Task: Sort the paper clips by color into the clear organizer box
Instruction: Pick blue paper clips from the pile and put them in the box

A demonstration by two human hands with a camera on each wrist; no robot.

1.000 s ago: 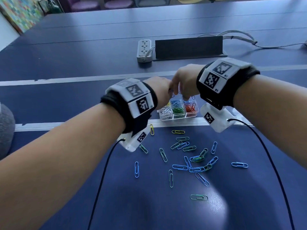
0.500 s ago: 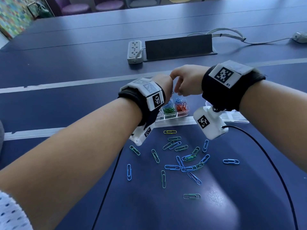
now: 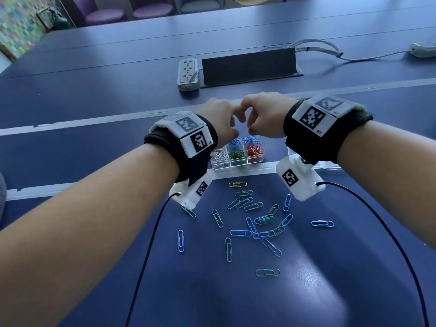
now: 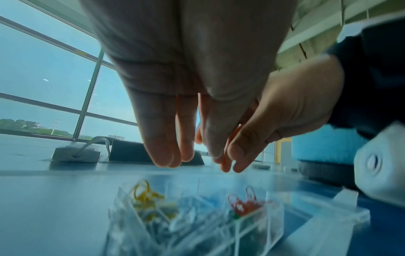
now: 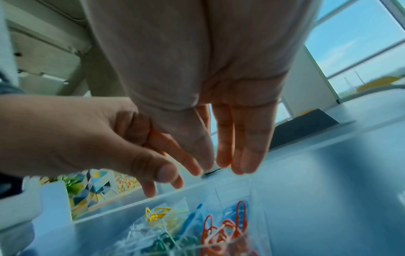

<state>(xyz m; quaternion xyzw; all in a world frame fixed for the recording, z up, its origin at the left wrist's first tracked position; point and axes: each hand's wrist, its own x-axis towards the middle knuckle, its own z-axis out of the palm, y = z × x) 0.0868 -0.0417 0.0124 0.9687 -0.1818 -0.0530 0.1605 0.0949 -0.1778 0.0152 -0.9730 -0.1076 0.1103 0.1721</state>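
The clear organizer box (image 3: pixel 236 165) stands on the table past the loose pile, holding white (image 3: pixel 219 157), green (image 3: pixel 236 154), red (image 3: pixel 253 150) and blue clips (image 3: pixel 236 143) in separate compartments; yellow clips (image 4: pixel 145 195) sit in a back one. My left hand (image 3: pixel 221 125) and right hand (image 3: pixel 262 116) hover close together just above the box, knuckles almost touching. In the wrist views the left hand's fingers (image 4: pixel 166 155) and the right hand's fingers (image 5: pixel 243 161) hang down loosely, and I see no clip in either. Several blue and green loose clips (image 3: pixel 257 220) and one yellow clip (image 3: pixel 237 184) lie nearer me.
The box's clear lid (image 3: pixel 329 165) lies open to its right. A white power strip (image 3: pixel 188 74) and a black cable cover (image 3: pixel 250 67) sit farther back. Black cables (image 3: pixel 151 232) run from both wrist cameras across the blue table (image 3: pixel 94 102).
Both hands have lifted a little off the box's compartments and stay close together above it. The loose clips lie as before.
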